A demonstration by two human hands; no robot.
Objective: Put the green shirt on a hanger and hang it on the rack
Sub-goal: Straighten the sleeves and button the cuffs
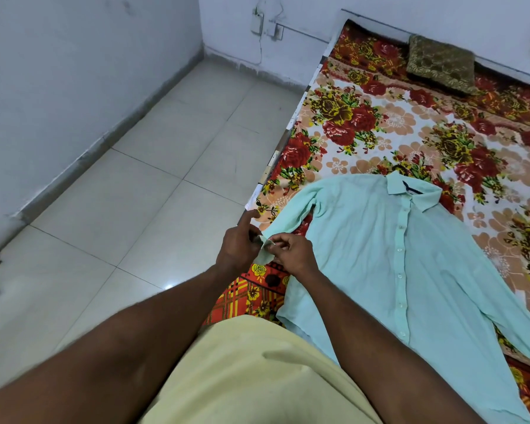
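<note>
Head view: one green shirt (380, 255) lies flat and buttoned on the bed's floral sheet (364, 133), collar toward the far wall, its two sleeves spread to either side. Two hands meet at the near bed edge on one sleeve's cuff (265, 250): the left hand (239, 244) pinches it with the forefinger sticking out straight, the right hand (296, 250) pinches it with curled fingers. One brown cushion (441, 64) sits at the bed's far end, well apart from the shirt; tiled floor (135, 194) lies to the left
</note>
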